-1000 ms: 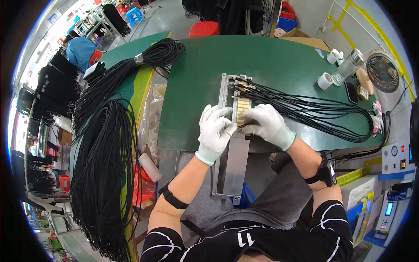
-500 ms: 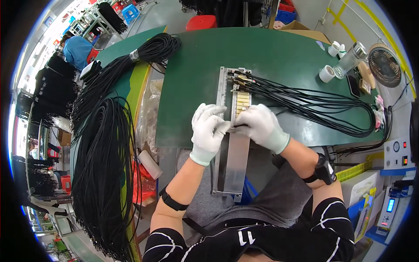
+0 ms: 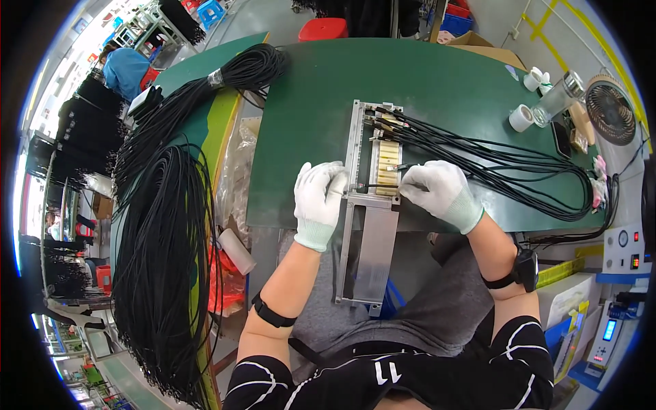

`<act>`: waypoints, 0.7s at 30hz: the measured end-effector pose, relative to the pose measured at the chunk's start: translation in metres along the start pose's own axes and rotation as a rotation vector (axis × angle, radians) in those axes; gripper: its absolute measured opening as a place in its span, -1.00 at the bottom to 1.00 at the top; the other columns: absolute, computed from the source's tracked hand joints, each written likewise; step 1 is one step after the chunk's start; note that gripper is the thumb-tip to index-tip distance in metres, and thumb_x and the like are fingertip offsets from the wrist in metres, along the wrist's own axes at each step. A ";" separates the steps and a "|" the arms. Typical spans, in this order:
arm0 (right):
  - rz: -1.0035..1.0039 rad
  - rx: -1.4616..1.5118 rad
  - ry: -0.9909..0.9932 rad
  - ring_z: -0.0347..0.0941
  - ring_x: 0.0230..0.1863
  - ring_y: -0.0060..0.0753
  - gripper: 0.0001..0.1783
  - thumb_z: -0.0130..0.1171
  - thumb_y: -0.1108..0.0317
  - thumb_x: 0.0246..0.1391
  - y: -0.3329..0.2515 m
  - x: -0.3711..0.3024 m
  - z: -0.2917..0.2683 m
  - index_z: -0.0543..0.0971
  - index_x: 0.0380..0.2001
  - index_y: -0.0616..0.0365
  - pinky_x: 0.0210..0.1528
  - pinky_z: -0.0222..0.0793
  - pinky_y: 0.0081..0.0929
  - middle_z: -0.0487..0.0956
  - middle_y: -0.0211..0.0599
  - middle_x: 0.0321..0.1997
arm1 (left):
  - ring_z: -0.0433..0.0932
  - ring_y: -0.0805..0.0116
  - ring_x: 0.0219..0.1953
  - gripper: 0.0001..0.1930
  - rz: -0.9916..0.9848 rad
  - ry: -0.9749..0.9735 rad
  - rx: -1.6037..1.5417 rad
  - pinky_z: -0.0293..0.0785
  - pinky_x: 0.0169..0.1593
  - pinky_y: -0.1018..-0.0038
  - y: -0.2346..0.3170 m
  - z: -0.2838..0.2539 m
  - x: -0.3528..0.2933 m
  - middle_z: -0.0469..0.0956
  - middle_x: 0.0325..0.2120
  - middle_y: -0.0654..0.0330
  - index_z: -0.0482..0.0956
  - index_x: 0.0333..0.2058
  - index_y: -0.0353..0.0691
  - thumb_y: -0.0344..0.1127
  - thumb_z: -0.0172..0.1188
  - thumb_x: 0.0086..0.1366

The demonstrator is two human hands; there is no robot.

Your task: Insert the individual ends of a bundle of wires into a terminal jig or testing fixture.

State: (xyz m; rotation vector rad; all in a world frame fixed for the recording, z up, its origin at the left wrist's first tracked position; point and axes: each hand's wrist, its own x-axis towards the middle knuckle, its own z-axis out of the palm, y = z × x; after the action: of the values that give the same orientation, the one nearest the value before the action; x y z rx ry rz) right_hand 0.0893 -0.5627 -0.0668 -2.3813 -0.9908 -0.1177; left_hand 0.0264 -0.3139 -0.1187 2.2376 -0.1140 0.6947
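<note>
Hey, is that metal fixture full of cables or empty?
The metal fixture is partly filled: black cables run into its far end, while several yellow segments show bare.

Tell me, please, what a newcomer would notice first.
Likely the big bundle of black cables at the left. Then the gloved left hand and right hand flanking the metal fixture mid-picture. Looped cables stretch rightward from it over the green table.

A wide green-topped table point(image 3: 437, 75) reached from the centre to twelve o'clock; another green table point(image 3: 219, 58) ran from eleven toward seven. Beyond, on grey floor point(image 3: 254, 24), stood a red stool point(image 3: 323, 29) at twelve and a blue stool point(image 3: 210, 12) at eleven. Yellow strips point(image 3: 536, 32) crossed the pale wall point(image 3: 495, 17) between one and two — white glare point(image 3: 65, 75) lit ten.
</note>
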 end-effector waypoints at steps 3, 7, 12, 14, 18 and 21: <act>0.009 -0.004 -0.018 0.53 -0.41 -0.11 -0.89 0.33 0.26 -0.03 -0.001 0.000 -0.003 0.64 -0.48 0.01 -0.31 0.44 -0.19 0.60 -0.29 -0.52 | 0.62 0.20 -0.06 -0.87 0.018 -0.001 0.022 0.28 0.30 0.16 -0.002 0.000 -0.001 0.68 -0.17 0.14 0.67 -0.19 -0.21 -0.38 0.16 0.38; 0.027 -0.022 -0.037 0.53 -0.40 -0.11 -0.89 0.33 0.26 -0.03 -0.001 -0.001 -0.004 0.63 -0.49 0.02 -0.31 0.43 -0.20 0.59 -0.29 -0.52 | 0.61 0.20 -0.03 -0.85 -0.019 -0.013 0.015 0.24 0.34 0.13 -0.003 -0.002 -0.002 0.68 -0.15 0.16 0.67 -0.17 -0.18 -0.37 0.15 0.39; -0.020 -0.005 -0.034 0.56 -0.39 -0.14 -0.89 0.33 0.20 -0.01 0.002 -0.001 0.004 0.65 -0.48 -0.07 -0.32 0.44 -0.18 0.60 -0.32 -0.53 | 0.51 0.05 0.13 -0.82 0.051 -0.045 -0.080 0.20 0.35 0.07 0.005 0.005 -0.002 0.59 0.02 -0.01 0.71 -0.14 -0.10 -0.28 0.20 0.36; -0.055 0.023 -0.027 0.55 -0.39 -0.11 -0.88 0.33 0.19 -0.01 0.004 -0.001 0.010 0.65 -0.47 -0.06 -0.31 0.44 -0.18 0.59 -0.30 -0.55 | 0.47 0.00 0.18 -0.80 0.102 -0.051 -0.122 0.18 0.36 0.04 0.015 0.008 -0.001 0.56 0.07 -0.06 0.73 -0.14 -0.08 -0.23 0.22 0.34; -0.071 -0.039 -0.001 0.48 -0.32 -0.13 -0.88 0.38 0.29 -0.07 0.007 0.003 0.002 0.64 -0.45 0.00 -0.21 0.42 -0.24 0.56 -0.31 -0.49 | 0.32 -0.17 0.29 -0.72 0.369 -0.184 0.203 0.06 0.40 -0.04 0.034 0.009 0.001 0.45 0.18 -0.16 0.76 -0.14 0.00 -0.05 0.29 0.27; -0.057 -0.211 0.107 0.46 -0.27 -0.14 -0.85 0.39 0.25 -0.09 0.019 0.013 0.000 0.64 -0.45 0.00 -0.17 0.39 -0.25 0.56 -0.34 -0.44 | 0.28 -0.22 0.31 -0.64 0.342 -0.281 0.263 -0.03 0.41 -0.11 0.037 0.011 0.008 0.45 0.20 -0.15 0.77 -0.14 0.03 0.07 0.31 0.21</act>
State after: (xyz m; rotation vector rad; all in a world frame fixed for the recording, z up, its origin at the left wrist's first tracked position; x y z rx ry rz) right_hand 0.1116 -0.5647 -0.0719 -2.5058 -1.0400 -0.3852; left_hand 0.0279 -0.3461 -0.0965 2.5921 -0.5854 0.5936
